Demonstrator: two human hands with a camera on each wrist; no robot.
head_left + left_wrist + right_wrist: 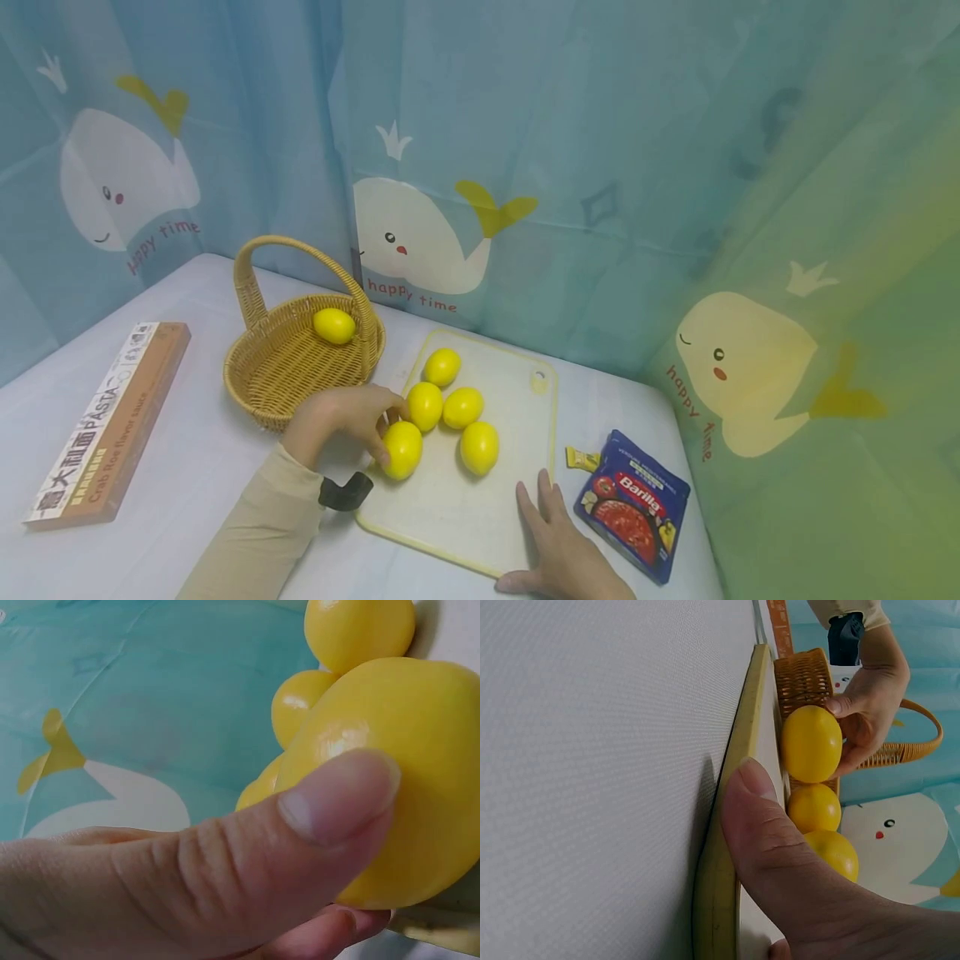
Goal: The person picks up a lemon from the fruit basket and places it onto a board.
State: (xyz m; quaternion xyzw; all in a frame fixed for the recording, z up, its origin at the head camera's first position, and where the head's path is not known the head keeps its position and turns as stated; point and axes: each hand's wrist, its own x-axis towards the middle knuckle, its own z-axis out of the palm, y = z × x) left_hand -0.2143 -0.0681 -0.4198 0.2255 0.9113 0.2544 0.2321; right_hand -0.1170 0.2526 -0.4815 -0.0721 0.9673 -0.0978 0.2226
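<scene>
My left hand (pixel 352 421) holds the nearest-left lemon (pixel 402 451) on the cutting board (pixel 442 508). In the left wrist view the thumb (pixel 330 802) lies across the lemon's (pixel 420 772) side, with fingertips showing under it. Several more yellow lemons (pixel 462 408) lie close together on the board. My right hand (pixel 566 542) rests at the board's near right corner with its fingers spread. Its thumb (pixel 754 810) presses on the board's yellow edge (pixel 739 742) in the right wrist view.
A wicker basket (pixel 281 379) with a tall handle stands behind my left hand, one lemon (pixel 334 326) inside. Far left lies a long pasta box (pixel 112 425). Right of the board are a blue Barilla pouch (pixel 633 508) and a small yellow packet (pixel 581 458). A whale-print curtain (pixel 600 275) hangs behind.
</scene>
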